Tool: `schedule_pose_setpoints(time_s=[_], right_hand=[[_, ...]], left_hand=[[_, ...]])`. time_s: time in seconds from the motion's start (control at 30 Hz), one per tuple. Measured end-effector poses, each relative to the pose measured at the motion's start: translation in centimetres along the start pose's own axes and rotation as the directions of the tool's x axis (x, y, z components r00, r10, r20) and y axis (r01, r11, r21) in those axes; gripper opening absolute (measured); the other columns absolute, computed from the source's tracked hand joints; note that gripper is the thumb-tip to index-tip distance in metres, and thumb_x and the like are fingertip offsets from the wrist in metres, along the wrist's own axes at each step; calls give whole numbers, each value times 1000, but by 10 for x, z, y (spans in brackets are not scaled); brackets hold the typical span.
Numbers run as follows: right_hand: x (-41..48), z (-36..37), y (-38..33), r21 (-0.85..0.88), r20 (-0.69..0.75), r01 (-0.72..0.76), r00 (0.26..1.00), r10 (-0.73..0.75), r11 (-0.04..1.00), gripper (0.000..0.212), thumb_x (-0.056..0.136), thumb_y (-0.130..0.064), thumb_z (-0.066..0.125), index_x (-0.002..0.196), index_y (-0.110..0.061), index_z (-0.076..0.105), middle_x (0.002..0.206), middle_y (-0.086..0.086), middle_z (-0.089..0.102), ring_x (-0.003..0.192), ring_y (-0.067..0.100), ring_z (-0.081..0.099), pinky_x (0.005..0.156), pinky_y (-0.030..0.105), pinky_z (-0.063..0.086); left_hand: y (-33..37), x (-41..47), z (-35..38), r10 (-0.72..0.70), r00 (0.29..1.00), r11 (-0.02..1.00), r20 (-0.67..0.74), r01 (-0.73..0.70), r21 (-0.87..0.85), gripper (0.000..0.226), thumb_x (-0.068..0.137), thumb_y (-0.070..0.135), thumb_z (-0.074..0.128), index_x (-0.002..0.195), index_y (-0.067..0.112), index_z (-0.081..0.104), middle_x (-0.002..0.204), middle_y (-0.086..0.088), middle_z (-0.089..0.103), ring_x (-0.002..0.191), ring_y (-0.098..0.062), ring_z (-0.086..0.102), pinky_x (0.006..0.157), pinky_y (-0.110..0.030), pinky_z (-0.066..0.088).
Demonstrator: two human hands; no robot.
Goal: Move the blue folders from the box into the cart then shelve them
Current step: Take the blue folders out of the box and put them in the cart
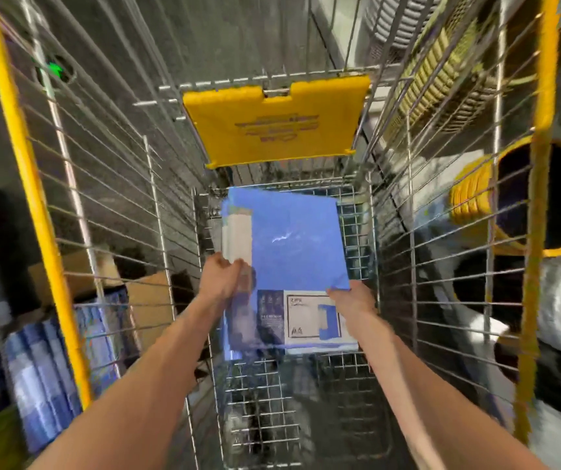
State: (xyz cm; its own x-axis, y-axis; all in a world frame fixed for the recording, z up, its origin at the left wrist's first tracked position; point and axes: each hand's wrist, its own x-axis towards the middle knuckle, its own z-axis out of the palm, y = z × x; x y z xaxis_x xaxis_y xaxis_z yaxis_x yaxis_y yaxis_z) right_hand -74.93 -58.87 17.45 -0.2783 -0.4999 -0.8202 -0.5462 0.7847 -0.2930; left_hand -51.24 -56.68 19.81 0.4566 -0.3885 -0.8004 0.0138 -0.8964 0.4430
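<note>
Head view, looking down into the silver wire shopping cart with yellow rails (120, 198). A flat pack of glossy blue plastic folders (292, 242), with a white printed label (313, 320) at its near end, is held low inside the basket, below the folded yellow plastic seat flap (272, 127). Motion blur hides whether the pack already touches the wire cart floor (272, 401).

The step in hand appears to be setting the pack down in the cart. To do it well, keep the pack level and lower it flat onto the floor. Square it to the side walls so that later packs can stack on it, and release both sides together so the slippery covers do not fan out.

Grip: the left hand (220, 278) curls its fingers round the pack's left edge. The right hand (352, 300) pinches the near right edge between thumb and fingers. Neither hand is spread.

Outside the left wall stands a brown cardboard box (150, 300), and nearer the viewer lies a blurred blue-and-white stack (45, 368), possibly more folders.
</note>
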Motion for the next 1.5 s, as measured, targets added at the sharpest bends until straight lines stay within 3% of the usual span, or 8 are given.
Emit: schedule_pose_setpoints(time_s=[0.13,0.3,0.4,0.53,0.83,0.97,1.3,1.5], right_hand=[[-8,-1,2,-38,-18,1,1000,-1,999,15,96,-18,53,99,-9,65,88,6,60,74,25,57,61,30,37],[-42,-7,2,-227,0,119,993,-122,967,22,95,-12,50,78,-5,62,74,9,59,67,22,50,64,33,37],[-78,-14,-2,-309,26,215,976,-217,927,36,96,-10,50,60,-10,52,64,7,53,63,22,48,61,31,37],[-158,-18,-3,-221,-27,320,942,-334,921,18,90,-29,53,89,-20,68,90,7,65,83,21,56,79,29,49],[-367,25,17,63,0,629,776,-631,774,16,98,-18,59,84,-18,67,95,9,71,80,24,69,83,51,56],[-467,79,40,75,-10,750,660,-751,658,15,97,-24,59,86,-25,69,89,4,72,87,28,69,83,52,56],[-579,220,77,24,341,769,595,-728,639,16,101,-25,54,106,-14,65,99,3,68,79,10,66,59,18,47],[-583,300,87,-83,483,737,619,-620,671,24,102,-27,52,113,-11,65,101,12,66,91,27,67,82,41,55]], left_hand=[[4,-11,4,-17,994,1000,108,14,27,66,95,23,66,150,4,35,135,-16,58,117,-34,62,99,-44,52],[19,-71,5,56,975,998,217,-58,4,65,100,31,59,154,9,31,151,-11,43,128,-24,50,102,-30,38],[19,-112,-8,125,971,992,205,-121,-33,57,101,27,56,150,7,37,148,-13,48,129,-26,52,96,-26,36],[4,-172,-47,327,929,943,171,-333,5,45,99,23,57,140,7,48,110,-5,64,112,-28,64,95,-28,47],[-84,-318,-192,741,665,666,-93,-746,-35,20,97,13,59,114,8,69,91,-2,69,72,-9,59,62,-7,39],[-163,-351,-268,731,649,657,-212,-753,-38,13,96,20,61,105,17,70,83,6,67,72,-8,64,71,-25,53],[-328,-352,-396,492,769,804,-408,-581,-124,18,98,35,54,109,25,64,96,5,71,85,-17,70,81,-45,58],[-394,-318,-437,309,844,883,-438,-426,-198,21,102,28,53,117,16,62,99,-2,72,77,-16,72,73,-41,60]])
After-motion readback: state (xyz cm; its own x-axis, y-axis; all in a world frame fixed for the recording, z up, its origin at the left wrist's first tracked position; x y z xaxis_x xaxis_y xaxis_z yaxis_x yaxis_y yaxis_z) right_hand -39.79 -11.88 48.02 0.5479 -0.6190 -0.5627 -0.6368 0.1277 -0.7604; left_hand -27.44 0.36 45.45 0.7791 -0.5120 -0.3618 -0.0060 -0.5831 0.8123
